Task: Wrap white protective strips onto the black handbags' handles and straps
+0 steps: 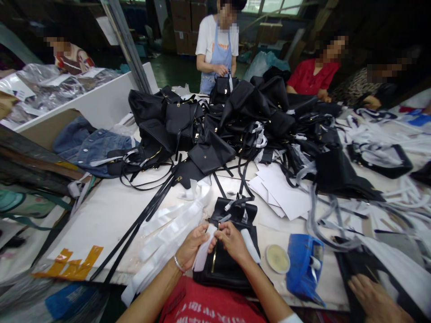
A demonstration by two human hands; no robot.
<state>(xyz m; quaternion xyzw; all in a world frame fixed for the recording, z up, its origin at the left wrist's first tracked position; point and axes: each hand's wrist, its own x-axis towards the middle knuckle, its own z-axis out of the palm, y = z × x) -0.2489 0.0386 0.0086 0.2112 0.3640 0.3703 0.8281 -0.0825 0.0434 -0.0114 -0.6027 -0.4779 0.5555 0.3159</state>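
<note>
A black bag [232,269] with a gold zipper [214,260] lies on the table right in front of me, its flap and straps toward the far side. My left hand [195,244] is closed on a white strip [203,252] that hangs over the bag's left side. Close beside it, my right hand [233,241] pinches at the bag's upper front, near the strip's top end. What sits between those fingertips is too small to make out. Another white wrapped piece [250,246] rests on the bag's right side.
Long white strips [171,229] lie to the left. A round tub [277,259] and a blue container [303,267] stand to the right. Black bags [208,152] pile up beyond white sheets [283,190]. A co-worker's hand [373,296] is at lower right; other people sit or stand across.
</note>
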